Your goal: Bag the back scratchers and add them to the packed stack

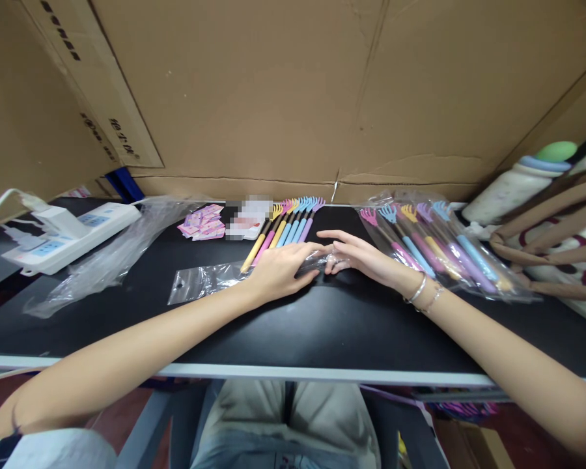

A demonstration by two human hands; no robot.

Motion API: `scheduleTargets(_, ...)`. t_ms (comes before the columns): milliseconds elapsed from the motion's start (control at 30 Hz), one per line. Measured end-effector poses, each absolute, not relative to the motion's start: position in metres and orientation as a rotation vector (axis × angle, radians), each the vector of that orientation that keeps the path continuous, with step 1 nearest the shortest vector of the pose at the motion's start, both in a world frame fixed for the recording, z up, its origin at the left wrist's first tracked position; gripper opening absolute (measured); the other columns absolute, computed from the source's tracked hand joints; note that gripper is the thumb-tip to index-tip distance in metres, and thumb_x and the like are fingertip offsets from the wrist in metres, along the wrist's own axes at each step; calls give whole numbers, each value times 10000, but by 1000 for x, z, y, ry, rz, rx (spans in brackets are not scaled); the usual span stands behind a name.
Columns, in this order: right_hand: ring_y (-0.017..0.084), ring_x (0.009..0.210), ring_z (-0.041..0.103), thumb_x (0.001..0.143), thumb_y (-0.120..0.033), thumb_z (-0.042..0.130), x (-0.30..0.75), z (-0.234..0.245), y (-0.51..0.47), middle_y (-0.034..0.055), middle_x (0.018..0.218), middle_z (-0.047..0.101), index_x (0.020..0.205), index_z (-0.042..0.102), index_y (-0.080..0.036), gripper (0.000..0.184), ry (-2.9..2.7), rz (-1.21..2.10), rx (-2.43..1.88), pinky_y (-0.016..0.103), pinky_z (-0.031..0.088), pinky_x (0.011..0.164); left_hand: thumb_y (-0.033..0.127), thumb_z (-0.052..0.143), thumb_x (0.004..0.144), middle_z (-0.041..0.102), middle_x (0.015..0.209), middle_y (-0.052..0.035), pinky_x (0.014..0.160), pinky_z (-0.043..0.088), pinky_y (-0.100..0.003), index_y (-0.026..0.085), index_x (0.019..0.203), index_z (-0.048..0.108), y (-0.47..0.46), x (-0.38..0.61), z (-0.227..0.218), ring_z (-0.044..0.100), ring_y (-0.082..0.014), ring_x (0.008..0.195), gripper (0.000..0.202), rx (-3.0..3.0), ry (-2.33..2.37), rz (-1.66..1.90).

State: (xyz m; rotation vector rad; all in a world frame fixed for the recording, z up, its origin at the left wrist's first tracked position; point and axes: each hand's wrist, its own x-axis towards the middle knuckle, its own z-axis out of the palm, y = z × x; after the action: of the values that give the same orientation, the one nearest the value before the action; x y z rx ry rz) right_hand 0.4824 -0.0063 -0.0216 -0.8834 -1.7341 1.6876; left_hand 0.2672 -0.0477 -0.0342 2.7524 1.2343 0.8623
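Observation:
A long, narrow clear plastic bag (206, 284) lies across the black table, its end with a punched hole to the left. My left hand (282, 268) is closed around its right part. At that same end my right hand (359, 259) pinches the film with thumb and fingertips, one finger stretched out above. Just behind my left hand is a row of back scratchers (287, 225) with claw-shaped heads in yellow, pink, blue and purple. More back scratchers (432, 244), inside clear plastic, lie to the right beside my right wrist.
Small pink printed cards (204, 223) lie at the back, near a partly blurred white item (254, 218). Crumpled plastic film (112, 251) and a white power strip (73, 238) are on the left. A bottle (515, 185) and a brown-handled bag (557, 231) stand right. Cardboard (254, 85) walls the back.

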Motion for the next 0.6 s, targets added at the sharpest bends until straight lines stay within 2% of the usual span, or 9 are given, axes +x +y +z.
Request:
scheduleTargets(267,139,761,652,874,-401,573,480,-26,-6,75,1036,680,1276,473,-231,448,-1726,1615,-886,306,545,726,307,520,872,656,1145,-3,719,466,-245,260,1214,502,-48,267,-35,635,-169,999,346,2763,1229,870)
scheduleTargets(433,155,789,647,891,-422,525,479,-29,-1,53,901,700,1114,548,-207,311,-1744,1297,-958,285,512,709,335,515,883,656,1142,3,720,472,-245,259,1211,509,-47,267,-37,635,-168,997,337,2780,1244,878)
scheduleTargets(533,169,806,642,900,-405,500,482,-28,2,42,830,679,990,563,-195,237,-1853,1073,-985,308,498,749,322,507,889,643,1174,5,752,478,-248,262,1202,516,-48,267,-36,625,-162,1029,318,2790,1214,860)
scheduleTargets(600,185,846,640,908,-389,483,483,-29,4,46,856,673,979,568,-195,223,-1965,931,-983,334,490,799,325,497,897,637,1188,2,780,480,-254,260,1195,521,-48,267,-36,622,-163,1039,306,2795,1196,857)
